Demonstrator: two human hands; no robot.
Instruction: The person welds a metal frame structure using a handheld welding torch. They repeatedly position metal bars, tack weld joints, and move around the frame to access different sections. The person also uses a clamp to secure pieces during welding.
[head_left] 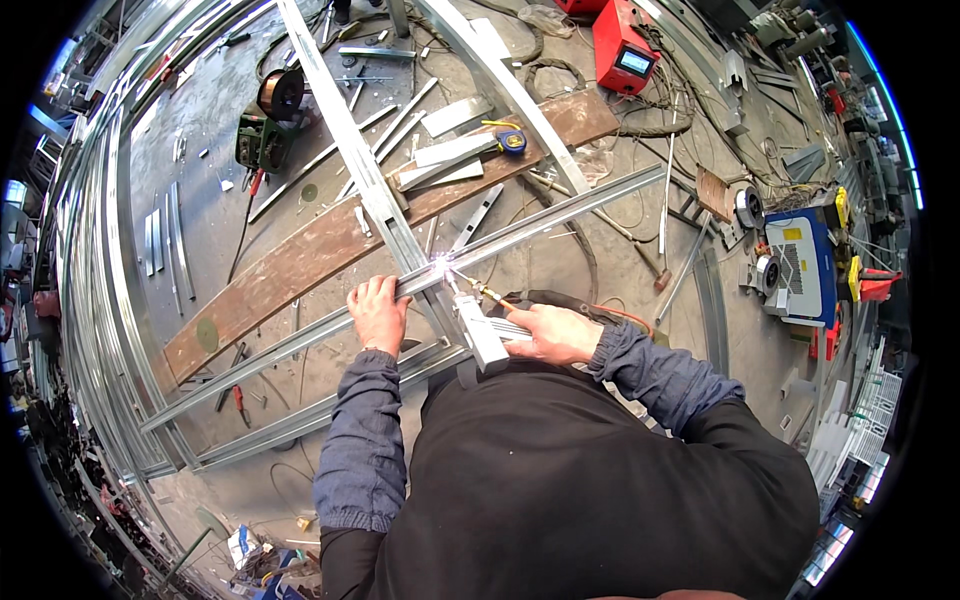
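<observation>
One small white-violet arc (443,262) is lit right where two rails meet. Step in hand, my read: welding that crossing. Work sits front and centre: a long silver channel-section metal rail (540,226) runs lower left to upper right, and a second straight silver metal rail (370,185) comes down from the top to meet it.

Right hand (553,334), bare, is wrapped round the rear of a blocky light-grey metal torch (476,332), tip at the arc. Slim brass-coloured tube (490,293) runs alongside to the same spot. Most of the right fingers are hidden; can't tell what they do at a trigger.

Left hand (378,312), also bare, lies on the long rail just left of the arc, fingers near together and draped over the metal. Can't tell if they hook underneath.

Next move, I'd judge, calls for a steady tip along the seam, left hand bracing so the rail doesn't creep. Main risk: those bare left fingers are near the arc, and the metal under them probably gets hot. Seam itself is lost in glare; can't judge how complete it is.
</observation>
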